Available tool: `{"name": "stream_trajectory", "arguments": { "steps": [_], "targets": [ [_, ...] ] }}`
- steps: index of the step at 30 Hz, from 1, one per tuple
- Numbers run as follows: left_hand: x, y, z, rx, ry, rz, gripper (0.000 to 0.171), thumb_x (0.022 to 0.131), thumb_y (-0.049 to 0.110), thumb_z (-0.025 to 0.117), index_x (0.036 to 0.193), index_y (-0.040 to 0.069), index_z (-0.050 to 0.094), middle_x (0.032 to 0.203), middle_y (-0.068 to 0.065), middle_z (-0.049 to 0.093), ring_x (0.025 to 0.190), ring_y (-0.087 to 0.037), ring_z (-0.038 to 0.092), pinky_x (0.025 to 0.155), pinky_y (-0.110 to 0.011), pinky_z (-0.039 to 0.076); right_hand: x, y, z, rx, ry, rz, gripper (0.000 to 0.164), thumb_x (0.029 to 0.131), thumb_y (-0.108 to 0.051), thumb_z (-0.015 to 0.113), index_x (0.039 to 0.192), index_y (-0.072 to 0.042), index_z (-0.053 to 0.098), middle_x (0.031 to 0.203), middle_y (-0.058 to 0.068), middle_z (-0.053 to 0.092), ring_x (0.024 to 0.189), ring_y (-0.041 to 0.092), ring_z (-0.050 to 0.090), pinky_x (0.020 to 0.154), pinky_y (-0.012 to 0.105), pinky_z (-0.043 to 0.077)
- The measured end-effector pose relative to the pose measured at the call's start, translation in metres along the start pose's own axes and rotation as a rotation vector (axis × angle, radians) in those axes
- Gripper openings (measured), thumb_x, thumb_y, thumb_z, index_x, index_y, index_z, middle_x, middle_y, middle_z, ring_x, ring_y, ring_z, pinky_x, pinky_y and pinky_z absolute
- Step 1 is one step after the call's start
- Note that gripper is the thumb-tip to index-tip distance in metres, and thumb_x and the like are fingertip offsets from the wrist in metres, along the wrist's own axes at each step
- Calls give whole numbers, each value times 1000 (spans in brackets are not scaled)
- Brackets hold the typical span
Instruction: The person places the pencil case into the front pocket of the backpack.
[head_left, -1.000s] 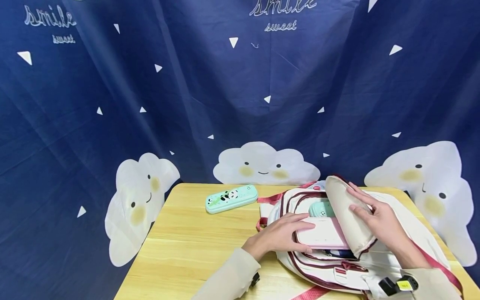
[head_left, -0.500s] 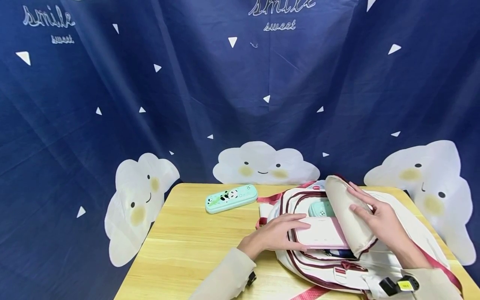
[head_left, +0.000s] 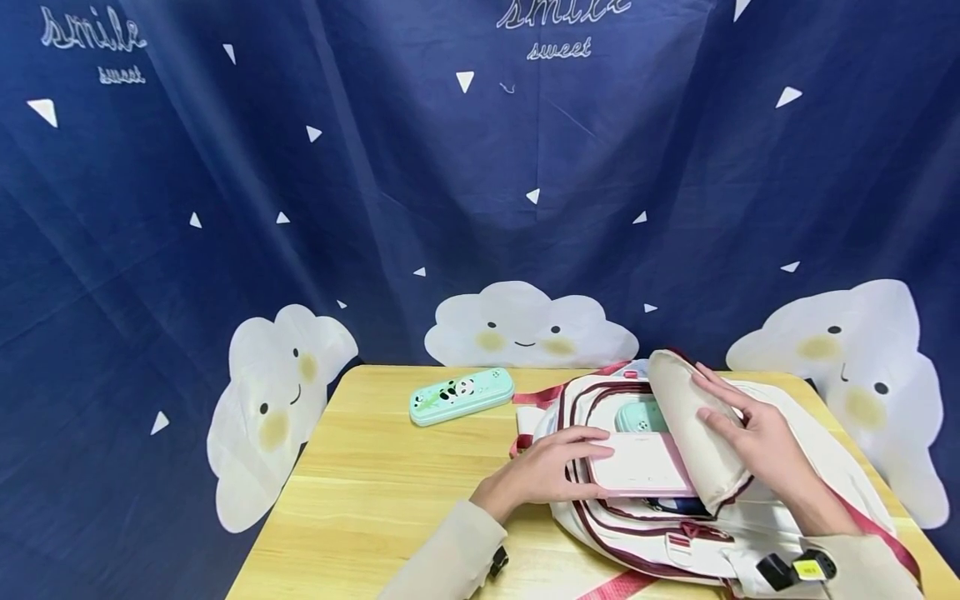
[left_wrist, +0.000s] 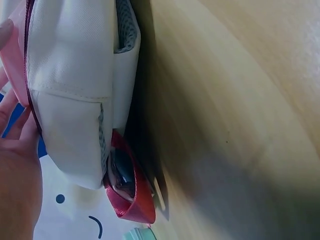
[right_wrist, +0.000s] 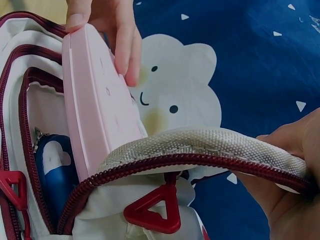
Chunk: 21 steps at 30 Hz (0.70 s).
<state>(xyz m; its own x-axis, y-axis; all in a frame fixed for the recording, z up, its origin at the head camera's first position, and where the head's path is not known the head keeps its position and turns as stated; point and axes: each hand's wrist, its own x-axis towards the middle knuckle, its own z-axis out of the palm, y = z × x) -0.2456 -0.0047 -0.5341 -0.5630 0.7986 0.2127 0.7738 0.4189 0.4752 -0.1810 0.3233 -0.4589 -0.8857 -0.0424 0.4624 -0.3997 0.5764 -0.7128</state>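
Note:
A white backpack (head_left: 795, 417) with dark red zips lies on the table, its front pocket unzipped. My left hand (head_left: 543, 468) holds the left end of a pink pencil case (head_left: 647, 462), thumb on one long side and fingers on the other. The case sits partly in the pocket mouth, tilted up in the right wrist view. With my right hand (head_left: 765, 437) I hold back the pocket's cream flap (head_left: 697, 429), pinching its edge in the right wrist view. Inside the pocket are a mint green case (head_left: 637, 415) and a dark blue pouch (right_wrist: 60, 172), both partly hidden.
Another mint green pencil case (head_left: 462, 397) with a panda print lies on the wooden table (head_left: 375, 500), left of the backpack. Red straps (head_left: 618, 586) trail from the bag. A dark blue curtain (head_left: 420, 167) with clouds hangs behind the table.
My left hand has slid slightly left along the pink pencil case, so its fingertips cover less of the top. The case and my right hand have hardly moved.

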Motion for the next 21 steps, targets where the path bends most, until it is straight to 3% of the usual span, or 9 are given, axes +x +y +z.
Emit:
{"name": "stream_trajectory", "arguments": {
  "steps": [7,15,21],
  "targets": [
    [5,2,2,10,12,10,57,100,56,74,152,34,66,166,24,47,153,1,45,126,-24,39,1,1,2,1,-7,4,49,102,-1,73,150,0,64,157,-32,49,140,-26,39,109,-5,28],
    [15,13,7,21,32,53,57,99,48,80,151,27,67,166,13,51,154,-4,47,128,-19,33,0,-1,2,8,-11,21,48,103,-3,73,150,-1,64,156,-34,49,140,-26,39,109,-6,27],
    [23,20,12,47,17,47,58,100,52,76,152,28,66,167,16,48,155,-1,44,128,-18,32,1,-1,3,11,-7,17,48,102,-2,73,149,0,64,155,-34,50,140,-26,39,109,-5,28]
  ]
}}
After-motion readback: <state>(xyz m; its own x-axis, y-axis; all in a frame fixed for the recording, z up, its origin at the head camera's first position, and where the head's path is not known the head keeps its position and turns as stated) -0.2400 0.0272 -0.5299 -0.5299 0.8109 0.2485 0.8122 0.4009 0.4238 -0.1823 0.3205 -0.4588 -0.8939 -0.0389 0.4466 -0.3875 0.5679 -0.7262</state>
